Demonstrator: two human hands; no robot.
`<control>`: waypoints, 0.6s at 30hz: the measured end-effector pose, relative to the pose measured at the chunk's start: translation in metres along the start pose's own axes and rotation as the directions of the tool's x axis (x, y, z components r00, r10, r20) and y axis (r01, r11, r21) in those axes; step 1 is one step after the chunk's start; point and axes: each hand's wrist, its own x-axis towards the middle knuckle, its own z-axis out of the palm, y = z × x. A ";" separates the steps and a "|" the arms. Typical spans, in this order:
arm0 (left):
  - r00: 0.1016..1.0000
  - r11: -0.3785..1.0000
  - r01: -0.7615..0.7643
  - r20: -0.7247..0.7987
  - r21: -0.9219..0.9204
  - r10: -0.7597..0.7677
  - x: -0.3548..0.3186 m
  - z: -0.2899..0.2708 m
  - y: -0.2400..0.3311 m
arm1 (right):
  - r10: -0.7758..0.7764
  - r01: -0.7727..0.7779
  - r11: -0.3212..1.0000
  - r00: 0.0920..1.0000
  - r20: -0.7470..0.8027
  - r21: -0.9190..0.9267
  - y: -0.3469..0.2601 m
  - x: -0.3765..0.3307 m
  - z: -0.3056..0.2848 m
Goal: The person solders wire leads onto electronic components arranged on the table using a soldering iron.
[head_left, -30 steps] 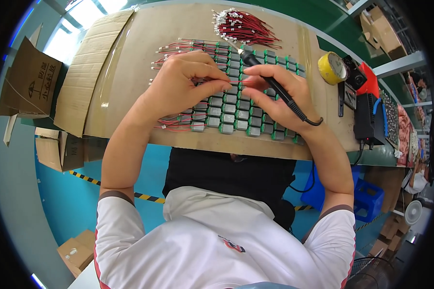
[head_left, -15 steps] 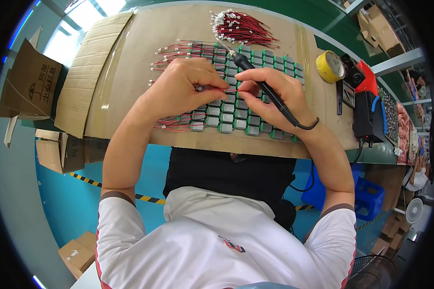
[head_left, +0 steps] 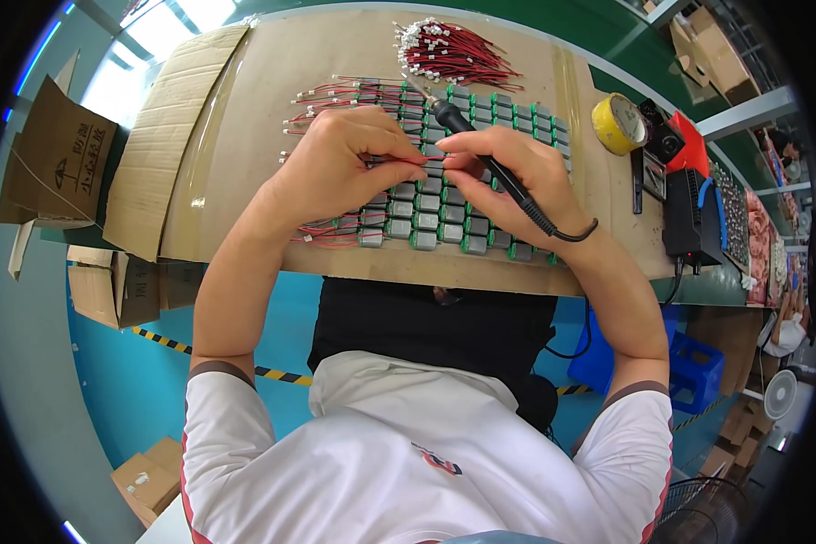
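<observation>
My left hand (head_left: 358, 159) is closed, its thumb and forefinger pinching thin red and black wires above the rows of parts. Close to those fingertips, my right hand (head_left: 521, 181) pinches the other end of a red wire (head_left: 434, 159). A black-handled soldering iron (head_left: 453, 116) lies through the right hand, its metal tip pointing up and left, away from the wire. Beneath both hands sit rows of small grey blocks with green ends (head_left: 425, 221); the left-hand rows carry red and black leads with white plugs (head_left: 310, 92). The hands hide some blocks.
A heap of red wires with white connectors (head_left: 467, 54) lies at the far side. To the right are a yellow tape roll (head_left: 618, 125) and a black box (head_left: 689, 222) beside blue-handled pliers (head_left: 722, 216). A cardboard sheet (head_left: 168, 136) covers the left end. The iron's cord hangs by my right wrist.
Both hands have shifted very slightly, the right fingertips a little up and left with the wire. The soldering iron's tip has moved slightly left with them.
</observation>
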 end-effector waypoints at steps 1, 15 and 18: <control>1.000 1.000 0.005 -0.006 0.006 -0.005 -0.002 -0.001 -0.001 | -0.007 0.007 1.000 1.000 0.006 -0.029 -0.001 0.000 -0.002; 0.998 0.984 -0.053 0.023 0.171 0.050 -0.007 -0.003 -0.010 | -0.005 0.005 1.000 1.000 0.006 0.025 -0.001 -0.049 -0.048; 0.999 0.982 -0.038 0.042 0.182 0.031 -0.008 -0.003 -0.012 | -0.001 -0.001 0.999 0.999 0.037 0.039 0.000 -0.050 -0.042</control>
